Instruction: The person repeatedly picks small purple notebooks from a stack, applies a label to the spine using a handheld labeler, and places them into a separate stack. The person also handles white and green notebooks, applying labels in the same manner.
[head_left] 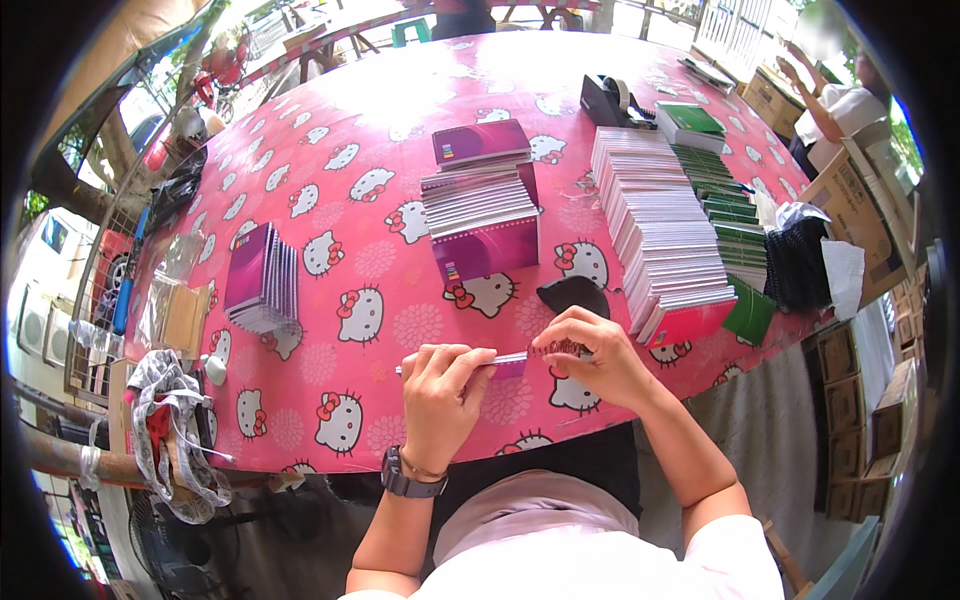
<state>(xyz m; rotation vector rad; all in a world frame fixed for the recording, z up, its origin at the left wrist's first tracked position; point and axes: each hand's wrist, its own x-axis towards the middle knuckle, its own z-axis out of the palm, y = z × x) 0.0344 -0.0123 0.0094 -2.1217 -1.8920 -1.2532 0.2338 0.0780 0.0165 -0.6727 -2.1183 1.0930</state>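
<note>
In front of me, over the near part of the table, a thin purple notebook (512, 367) is held nearly edge-on. My left hand (440, 393) is closed on its left part, fingers on top and thumb on the near side. My right hand (596, 357) pinches a dark reddish spiral binding coil (558, 348) at the notebook's right end. How much of the coil is threaded through the edge I cannot tell. Just beyond my right hand lies a dark curved object (573, 294). Farther off stands a stack of purple notebooks (487, 248); another purple stack (262, 278) sits to the left.
A long row of white-edged notebooks (655, 225) stands at the right, beside green ones (735, 235). Black coils (797, 265) hang near the table's right edge. A tape dispenser (610, 102) is farther back. Cloth (165, 420) hangs at the left edge. A person (845, 110) is at far right.
</note>
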